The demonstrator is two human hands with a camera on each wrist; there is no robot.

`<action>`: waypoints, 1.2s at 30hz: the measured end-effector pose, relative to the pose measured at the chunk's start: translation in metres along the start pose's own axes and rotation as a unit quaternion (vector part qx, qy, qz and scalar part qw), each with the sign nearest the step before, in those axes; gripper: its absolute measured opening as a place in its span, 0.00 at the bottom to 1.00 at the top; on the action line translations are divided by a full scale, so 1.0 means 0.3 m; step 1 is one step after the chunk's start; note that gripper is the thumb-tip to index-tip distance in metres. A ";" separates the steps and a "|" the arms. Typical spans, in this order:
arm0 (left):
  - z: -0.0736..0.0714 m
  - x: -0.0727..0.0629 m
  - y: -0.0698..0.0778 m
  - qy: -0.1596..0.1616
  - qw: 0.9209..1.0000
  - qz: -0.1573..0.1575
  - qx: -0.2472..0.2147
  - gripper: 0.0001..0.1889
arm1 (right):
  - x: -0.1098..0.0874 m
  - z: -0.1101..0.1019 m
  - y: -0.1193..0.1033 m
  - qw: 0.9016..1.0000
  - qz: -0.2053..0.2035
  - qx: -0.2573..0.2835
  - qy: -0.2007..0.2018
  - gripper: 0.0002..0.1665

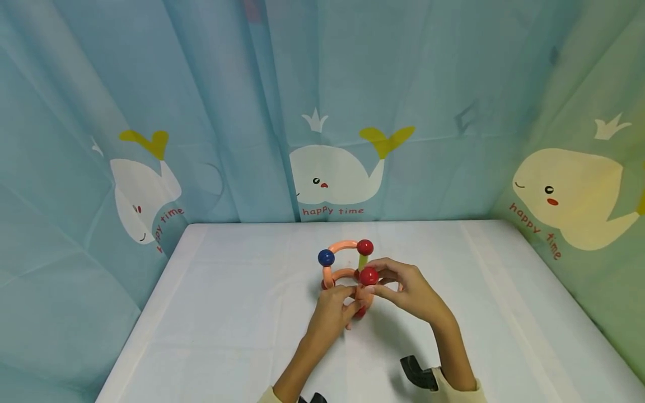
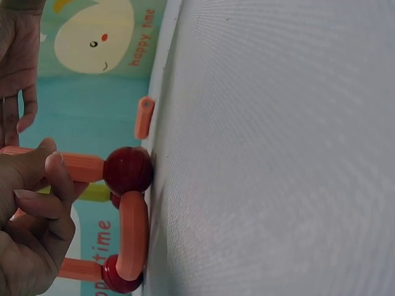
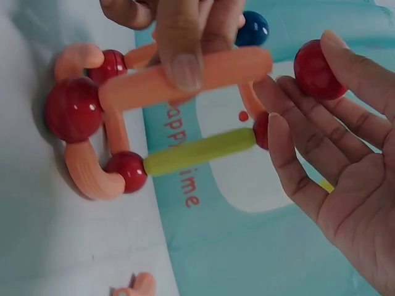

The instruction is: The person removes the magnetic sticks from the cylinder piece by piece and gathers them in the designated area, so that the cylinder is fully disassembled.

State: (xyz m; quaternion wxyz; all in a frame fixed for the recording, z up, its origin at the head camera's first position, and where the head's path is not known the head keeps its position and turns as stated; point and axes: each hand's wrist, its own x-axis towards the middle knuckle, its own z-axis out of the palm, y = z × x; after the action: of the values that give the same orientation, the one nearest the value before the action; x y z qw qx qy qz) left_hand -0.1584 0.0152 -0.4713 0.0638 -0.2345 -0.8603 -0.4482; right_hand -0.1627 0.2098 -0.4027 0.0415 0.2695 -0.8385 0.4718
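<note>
Mid-table stands a toy frame of red balls, a blue ball [image 1: 326, 257], curved orange rods [image 2: 134, 234] and a straight yellow-green rod [image 3: 200, 152]. My left hand [image 1: 330, 313] pinches an upright straight orange rod [image 3: 228, 69], whose lower end meets a red ball [image 3: 74, 109] at the frame's base. With thumb and fingers, my right hand [image 1: 410, 288] holds another red ball [image 3: 319, 69]. In the right wrist view a small gap shows between this ball and the rod's free end. The left fingers partly cover the rod.
A loose orange piece [image 2: 144, 117] lies on the white table [image 1: 211, 313] near the frame, mostly hidden behind my right hand in the head view. Blue curtains [image 1: 227, 112] with whale prints surround the table. A black wrist mount [image 1: 419, 374] sits at my right sleeve.
</note>
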 end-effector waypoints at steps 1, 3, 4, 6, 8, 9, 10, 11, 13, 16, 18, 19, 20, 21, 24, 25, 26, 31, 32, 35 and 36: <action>0.001 0.001 -0.001 0.001 1.000 0.001 -0.004 0.07 | -0.003 -0.007 0.003 1.000 -0.001 0.001 0.005 0.21; 0.001 0.002 -0.002 0.001 1.000 0.000 -0.016 0.07 | -0.008 -0.023 0.009 1.000 0.002 -0.001 0.015 0.20; 0.001 0.003 -0.004 0.003 1.000 0.001 -0.017 0.08 | -0.010 -0.031 0.013 1.000 0.005 -0.001 0.021 0.20; 0.002 0.004 -0.005 0.003 1.000 0.001 -0.020 0.08 | -0.016 -0.048 0.019 0.999 0.022 -0.001 0.034 0.20; 0.004 0.003 -0.006 0.001 1.000 -0.002 -0.018 0.10 | -0.019 -0.060 0.028 0.998 0.045 -0.005 0.046 0.21; 0.005 0.003 -0.006 0.001 1.000 -0.005 -0.016 0.11 | -0.019 -0.064 0.033 0.997 0.058 -0.009 0.052 0.21; 0.005 0.003 -0.005 0.000 1.000 -0.008 -0.015 0.12 | -0.019 -0.068 0.039 0.996 0.072 -0.014 0.059 0.22; 0.006 0.003 -0.005 -0.001 1.000 -0.011 -0.016 0.12 | -0.016 -0.071 0.046 0.994 0.086 -0.019 0.066 0.22; 0.007 0.003 -0.004 -0.004 1.000 -0.019 -0.019 0.12 | -0.007 -0.076 0.068 0.991 0.110 -0.029 0.077 0.24; 0.006 0.003 -0.002 -0.005 1.000 -0.023 -0.018 0.13 | 0.020 -0.081 0.119 0.985 0.140 -0.038 0.089 0.25; 0.005 0.003 -0.002 -0.002 1.000 -0.020 -0.014 0.12 | 0.046 -0.083 0.163 0.982 0.154 -0.044 0.098 0.25; 0.005 0.003 -0.002 0.000 1.000 -0.016 -0.010 0.12 | 0.060 -0.084 0.188 0.981 0.161 -0.048 0.102 0.26; 0.005 0.003 -0.003 0.003 1.000 -0.013 -0.007 0.13 | 0.074 -0.084 0.212 0.978 0.168 -0.055 0.107 0.26; 0.004 0.002 -0.003 0.005 1.000 -0.011 -0.007 0.13 | 0.089 -0.084 0.236 0.976 0.176 -0.061 0.112 0.26; 0.005 0.003 -0.004 0.009 1.000 -0.005 -0.009 0.13 | 0.136 -0.082 0.297 0.970 0.195 -0.076 0.123 0.26; 0.005 0.003 -0.004 0.009 1.000 -0.003 -0.011 0.12 | 0.152 -0.082 0.314 0.969 0.199 -0.080 0.125 0.26; 0.006 0.004 -0.004 0.009 1.000 -0.003 -0.013 0.11 | 0.169 -0.081 0.331 0.967 0.204 -0.083 0.127 0.26; 0.008 0.005 -0.007 0.009 1.000 -0.004 -0.013 0.10 | 0.256 -0.086 0.406 0.961 0.234 -0.089 0.118 0.26; 0.007 0.005 -0.008 0.008 1.000 -0.006 -0.012 0.10 | 0.273 -0.086 0.422 0.959 0.242 -0.093 0.113 0.26; 0.007 0.004 -0.008 0.001 1.000 -0.010 -0.015 0.12 | 0.319 -0.083 0.465 0.954 0.267 -0.099 0.097 0.26; 0.006 0.003 -0.009 -0.002 1.000 -0.012 -0.018 0.12 | 0.333 -0.079 0.476 0.952 0.274 -0.097 0.092 0.27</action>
State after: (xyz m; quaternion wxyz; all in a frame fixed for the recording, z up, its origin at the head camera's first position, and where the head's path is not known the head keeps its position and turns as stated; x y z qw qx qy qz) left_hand -0.1603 0.0157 -0.4739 0.0519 -0.2262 -0.8549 -0.4640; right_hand -0.3224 0.2463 -0.4669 0.0133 -0.0209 -0.9143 0.4043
